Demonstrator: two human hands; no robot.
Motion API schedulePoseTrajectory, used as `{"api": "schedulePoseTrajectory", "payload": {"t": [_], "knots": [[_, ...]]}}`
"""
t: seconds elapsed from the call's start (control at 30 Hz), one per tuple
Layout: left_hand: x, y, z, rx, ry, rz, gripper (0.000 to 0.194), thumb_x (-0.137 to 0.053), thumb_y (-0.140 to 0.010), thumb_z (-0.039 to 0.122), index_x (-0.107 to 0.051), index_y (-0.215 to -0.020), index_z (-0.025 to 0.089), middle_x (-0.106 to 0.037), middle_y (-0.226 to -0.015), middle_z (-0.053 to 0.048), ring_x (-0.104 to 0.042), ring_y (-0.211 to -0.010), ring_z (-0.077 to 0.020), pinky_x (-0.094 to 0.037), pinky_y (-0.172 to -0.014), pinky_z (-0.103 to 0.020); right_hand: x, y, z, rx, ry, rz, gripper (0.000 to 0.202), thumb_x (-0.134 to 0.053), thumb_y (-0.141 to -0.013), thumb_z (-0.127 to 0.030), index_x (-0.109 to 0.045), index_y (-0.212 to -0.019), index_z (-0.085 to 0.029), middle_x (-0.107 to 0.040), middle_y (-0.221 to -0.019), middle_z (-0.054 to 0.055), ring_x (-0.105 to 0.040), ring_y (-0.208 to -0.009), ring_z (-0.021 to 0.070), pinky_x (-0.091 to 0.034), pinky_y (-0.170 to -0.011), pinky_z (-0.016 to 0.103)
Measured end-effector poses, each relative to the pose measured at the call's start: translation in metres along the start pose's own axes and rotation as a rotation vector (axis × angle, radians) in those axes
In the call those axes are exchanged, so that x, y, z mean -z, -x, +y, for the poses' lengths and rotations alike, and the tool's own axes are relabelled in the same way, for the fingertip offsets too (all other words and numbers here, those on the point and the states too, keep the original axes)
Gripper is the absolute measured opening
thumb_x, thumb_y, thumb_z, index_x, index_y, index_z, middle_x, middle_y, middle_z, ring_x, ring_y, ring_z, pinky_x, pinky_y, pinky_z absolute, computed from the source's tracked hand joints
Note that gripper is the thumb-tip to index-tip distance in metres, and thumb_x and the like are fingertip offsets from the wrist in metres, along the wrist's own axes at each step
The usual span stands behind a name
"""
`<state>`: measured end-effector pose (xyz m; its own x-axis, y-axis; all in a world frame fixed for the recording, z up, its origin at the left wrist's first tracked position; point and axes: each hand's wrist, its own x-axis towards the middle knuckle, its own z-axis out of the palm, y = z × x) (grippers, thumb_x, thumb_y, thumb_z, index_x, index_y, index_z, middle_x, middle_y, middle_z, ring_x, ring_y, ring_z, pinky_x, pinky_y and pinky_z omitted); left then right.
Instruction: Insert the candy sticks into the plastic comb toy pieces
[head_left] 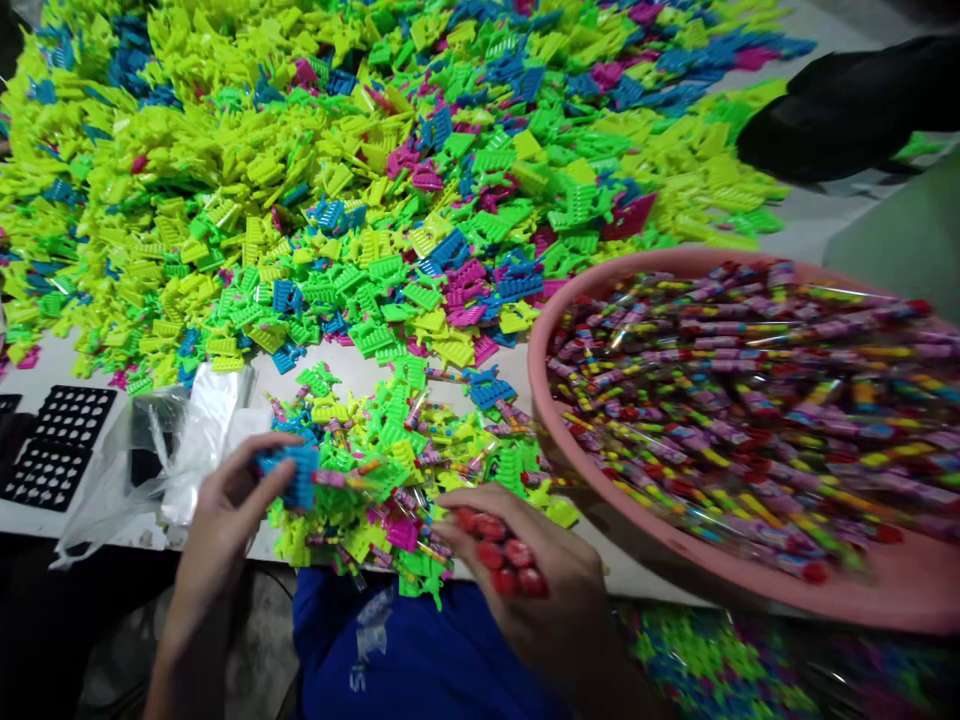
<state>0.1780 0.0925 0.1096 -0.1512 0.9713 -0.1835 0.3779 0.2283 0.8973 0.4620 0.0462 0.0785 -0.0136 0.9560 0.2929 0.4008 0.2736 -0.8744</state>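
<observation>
My left hand [229, 505] pinches a blue plastic toy piece [303, 478] between thumb and fingers. A thin candy tube [346, 480] in a printed wrapper sticks out to the right of that piece; I cannot tell whether it is joined to it. My right hand [551, 560] is closed around a bundle of candy tubes with round red ends [499, 552] facing up, their lengths hidden in the palm. Between and beyond both hands lies a small heap of green, yellow, blue and pink toy pieces [401, 430] mixed with candy tubes, at the table's near edge.
A large pink basin [538, 370] full of wrapped candy tubes stands at the right. Behind, a big pile of bright plastic pieces [300, 180] covers the table. Clear plastic bags [214, 420] and a black dotted sheet [64, 440] lie left. A dark shape [832, 110] reaches in top right.
</observation>
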Motion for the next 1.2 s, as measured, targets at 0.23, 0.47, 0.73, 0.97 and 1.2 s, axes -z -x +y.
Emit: {"api": "schedulePoseTrajectory", "payload": {"t": [0.23,0.47,0.73,0.97,1.2], "knots": [[0.033,-0.093,-0.009,-0.141,-0.502,-0.076,0.038,-0.058,-0.099,0.055,-0.08,-0.096,0.024,-0.079,-0.115,-0.011,-0.072,-0.121,-0.0342,-0.055,-0.113,-0.047,-0.001,0.005,0.003,-0.427,-0.136,0.05,0.015,-0.08,-0.099,-0.042,-0.074,-0.101,-0.028,-0.073,-0.07,-0.005,-0.067,-0.054,0.0178,-0.056,-0.055,0.027],[-0.015,-0.16,-0.008,-0.107,-0.873,-0.029,0.039,-0.072,-0.101,0.034,-0.071,-0.134,0.013,-0.073,-0.137,-0.025,-0.066,-0.135,-0.0435,-0.049,-0.12,-0.059,-0.005,0.006,-0.002,-0.582,-0.324,0.011,0.027,-0.081,-0.101,-0.05,-0.064,-0.098,-0.029,-0.064,-0.06,-0.008,-0.061,-0.048,0.0168,-0.053,-0.053,0.027],[-0.033,-0.184,-0.004,-0.047,-0.902,0.052,0.044,-0.078,-0.108,0.043,-0.07,-0.146,0.02,-0.071,-0.149,-0.013,-0.074,-0.128,-0.0311,-0.066,-0.106,-0.055,-0.006,0.01,0.016,-0.448,-0.239,-0.028,0.029,-0.083,-0.101,-0.055,-0.073,-0.097,-0.028,-0.079,-0.077,0.002,-0.08,-0.072,0.0245,-0.059,-0.054,0.028],[-0.008,-0.15,0.021,-0.1,-0.487,0.158,0.023,-0.065,-0.102,0.017,-0.064,-0.125,0.017,-0.076,-0.103,-0.009,-0.077,-0.097,-0.0239,-0.065,-0.091,-0.039,-0.008,0.005,0.01,-0.427,-0.306,0.057,0.032,-0.088,-0.096,-0.058,-0.084,-0.1,-0.027,-0.08,-0.075,0.004,-0.079,-0.068,0.0263,-0.06,-0.051,0.031],[-0.049,-0.015,0.044,0.122,0.435,-0.07,0.064,-0.095,-0.079,0.042,-0.073,-0.137,0.027,-0.079,-0.115,-0.006,-0.077,-0.082,-0.0185,-0.066,-0.068,-0.028,-0.015,0.0,-0.008,-0.584,-0.604,0.021,0.033,-0.088,-0.098,-0.056,-0.077,-0.108,-0.027,-0.077,-0.065,-0.002,-0.055,-0.036,0.0143,-0.046,-0.034,0.024]]}}
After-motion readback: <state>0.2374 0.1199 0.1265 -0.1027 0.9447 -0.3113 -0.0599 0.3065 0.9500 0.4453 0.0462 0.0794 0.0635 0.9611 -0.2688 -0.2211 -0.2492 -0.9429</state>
